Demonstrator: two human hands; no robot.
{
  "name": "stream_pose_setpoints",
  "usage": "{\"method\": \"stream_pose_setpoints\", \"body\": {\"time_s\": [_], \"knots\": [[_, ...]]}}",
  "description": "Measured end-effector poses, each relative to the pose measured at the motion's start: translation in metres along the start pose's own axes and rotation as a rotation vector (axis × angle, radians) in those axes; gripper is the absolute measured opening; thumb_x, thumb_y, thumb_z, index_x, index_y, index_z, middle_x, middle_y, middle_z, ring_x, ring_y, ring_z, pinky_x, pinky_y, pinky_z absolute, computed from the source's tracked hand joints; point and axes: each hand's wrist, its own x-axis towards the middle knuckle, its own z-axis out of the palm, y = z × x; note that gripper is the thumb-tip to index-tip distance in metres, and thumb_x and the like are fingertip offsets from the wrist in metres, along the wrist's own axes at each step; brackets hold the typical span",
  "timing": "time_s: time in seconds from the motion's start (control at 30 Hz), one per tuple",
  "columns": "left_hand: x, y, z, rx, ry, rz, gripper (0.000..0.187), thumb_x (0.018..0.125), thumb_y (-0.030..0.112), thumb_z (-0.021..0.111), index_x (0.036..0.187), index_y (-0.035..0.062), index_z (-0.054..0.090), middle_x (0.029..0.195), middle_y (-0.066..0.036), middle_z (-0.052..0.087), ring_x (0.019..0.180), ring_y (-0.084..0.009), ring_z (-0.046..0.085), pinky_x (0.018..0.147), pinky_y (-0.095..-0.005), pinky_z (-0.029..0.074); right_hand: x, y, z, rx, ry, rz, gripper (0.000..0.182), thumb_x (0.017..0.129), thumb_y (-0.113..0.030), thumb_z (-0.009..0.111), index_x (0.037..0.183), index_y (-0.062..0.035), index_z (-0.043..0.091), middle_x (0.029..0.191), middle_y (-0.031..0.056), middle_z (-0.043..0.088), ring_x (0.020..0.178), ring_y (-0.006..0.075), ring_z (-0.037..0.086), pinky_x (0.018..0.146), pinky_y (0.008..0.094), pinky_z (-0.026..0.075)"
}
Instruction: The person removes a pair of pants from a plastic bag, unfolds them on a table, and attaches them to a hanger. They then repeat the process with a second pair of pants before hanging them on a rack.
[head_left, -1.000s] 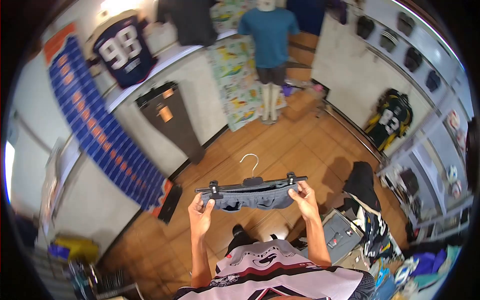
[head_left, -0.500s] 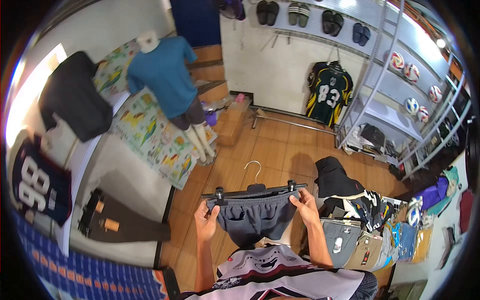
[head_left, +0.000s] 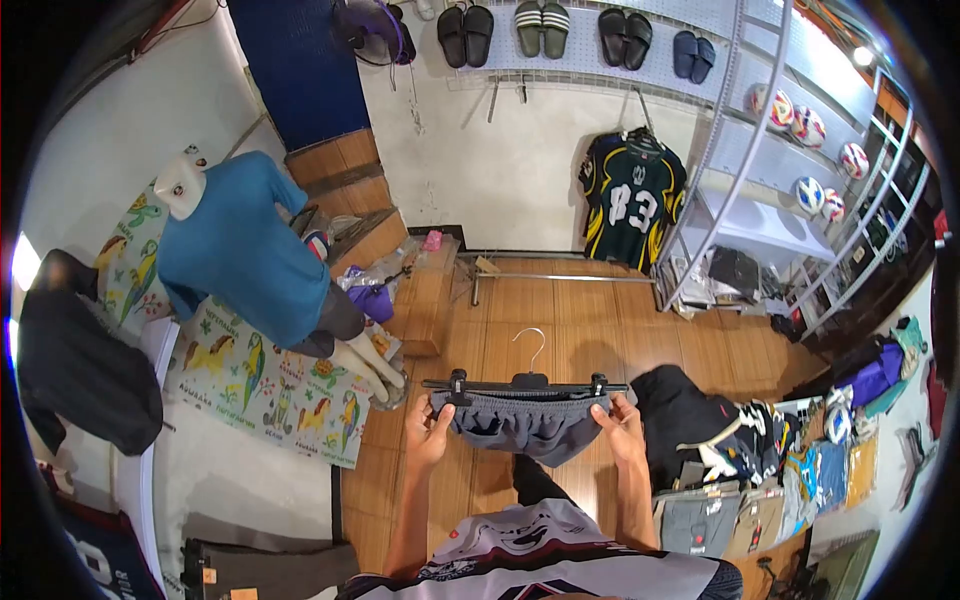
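Grey shorts (head_left: 525,428) with an elastic waist hang from a black clip hanger (head_left: 530,384) with a silver hook, held out in front of my body. Dark clips grip the waistband near both ends. My left hand (head_left: 428,432) pinches the waistband's left end beside the clip, thumb on the front. On the opposite end, my right hand (head_left: 622,428) pinches the waistband just below the right clip. Fingers behind the fabric are partly hidden.
A mannequin in a blue shirt (head_left: 240,250) stands on a patterned mat at left. Folded trousers (head_left: 700,522) and piled black clothes (head_left: 680,410) lie at right. Slippers (head_left: 540,30), a number 83 jersey (head_left: 632,200) and shelved balls (head_left: 810,125) are farther back.
The view has swung left and forward, so the mannequin and wall slippers appear larger. The shorts now look more foreshortened. Both hands keep their hold at the waistband ends.
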Motion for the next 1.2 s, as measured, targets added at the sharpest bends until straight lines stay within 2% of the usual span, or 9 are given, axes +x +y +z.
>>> {"method": "stream_pose_setpoints", "body": {"time_s": [0.2,0.4,0.57,0.67,0.77,0.93,0.97,1.07,1.2], "knots": [[0.143,-0.023,0.008,0.044,0.024,-0.026,0.025,0.101,0.012,0.065,0.121,-0.0024,0.062,0.108,-0.004,0.068,0.098,-0.0106,0.061,0.091,-0.0274,0.047,0.163,-0.024,0.032,-0.039,-0.050,-0.036,0.028,0.092,-0.008,0.077,0.117,0.0005,0.066,0.108,0.0045,0.069,0.098,0.0107,0.061,0.091,0.0271,0.048],[0.258,-0.017,0.032,-0.009,0.126,-0.005,0.033,0.099,0.022,0.071,0.120,-0.0011,0.061,0.110,-0.001,0.065,0.101,-0.0100,0.057,0.092,-0.0271,0.044,0.299,-0.039,0.055,-0.098,-0.128,-0.085,0.025,0.092,-0.009,0.076,0.114,-0.0011,0.066,0.104,0.0028,0.068,0.095,0.0106,0.060,0.087,0.0269,0.047],[0.363,-0.048,0.026,0.002,0.125,-0.033,0.031,0.098,0.022,0.072,0.118,-0.0005,0.062,0.106,0.000,0.066,0.096,-0.0086,0.058,0.089,-0.0251,0.045,0.396,-0.044,0.080,-0.161,-0.098,-0.098,0.031,0.091,-0.010,0.077,0.119,-0.0034,0.067,0.107,0.0022,0.068,0.096,0.0108,0.059,0.088,0.0264,0.046],[0.432,-0.077,0.026,-0.056,0.069,0.007,0.030,0.098,0.022,0.072,0.117,0.0002,0.063,0.106,-0.001,0.067,0.098,-0.0093,0.058,0.089,-0.0262,0.046,0.449,-0.044,0.091,-0.160,-0.076,-0.099,0.035,0.092,-0.010,0.077,0.125,-0.0018,0.066,0.111,0.0031,0.068,0.099,0.0113,0.059,0.089,0.0263,0.046],[0.504,-0.072,0.036,-0.119,0.064,-0.036,0.032,0.098,0.023,0.073,0.117,-0.0002,0.063,0.107,-0.001,0.067,0.099,-0.0102,0.059,0.090,-0.0275,0.046,0.506,-0.043,0.104,-0.162,-0.032,-0.069,0.039,0.092,-0.009,0.076,0.129,-0.0002,0.064,0.114,0.0037,0.067,0.101,0.0115,0.059,0.089,0.0266,0.046],[0.626,-0.084,0.031,0.009,-0.082,-0.124,0.040,0.097,0.027,0.073,0.123,-0.0010,0.061,0.115,-0.005,0.067,0.106,-0.0143,0.059,0.095,-0.0293,0.045,0.600,-0.039,0.122,-0.118,0.043,-0.107,0.041,0.093,-0.011,0.076,0.130,0.0008,0.063,0.115,0.0029,0.067,0.102,0.0108,0.058,0.089,0.0266,0.046],[0.650,-0.086,0.031,0.048,-0.124,-0.163,0.041,0.098,0.027,0.073,0.126,-0.0010,0.060,0.118,-0.006,0.067,0.109,-0.0160,0.059,0.098,-0.0300,0.044,0.617,-0.040,0.126,-0.149,0.068,-0.092,0.040,0.093,-0.011,0.076,0.129,0.0007,0.063,0.114,0.0023,0.066,0.102,0.0106,0.058,0.088,0.0258,0.046],[0.711,-0.092,0.041,0.075,-0.156,-0.146,0.049,0.095,0.035,0.076,0.123,-0.0018,0.060,0.113,-0.007,0.068,0.102,-0.0152,0.062,0.092,-0.0292,0.047,0.661,-0.044,0.137,-0.160,0.096,-0.123,0.039,0.093,-0.010,0.076,0.128,0.0005,0.064,0.113,0.0013,0.066,0.101,0.0102,0.057,0.089,0.0256,0.045],[0.786,-0.123,0.048,0.067,-0.238,-0.144,0.047,0.095,0.031,0.075,0.125,-0.0023,0.060,0.115,-0.007,0.068,0.104,-0.0167,0.062,0.093,-0.0308,0.048,0.729,-0.026,0.129,-0.141,0.116,-0.132,0.030,0.093,-0.010,0.075,0.121,-0.0014,0.066,0.111,-0.0003,0.065,0.100,0.0096,0.057,0.090,0.0258,0.044]]}}
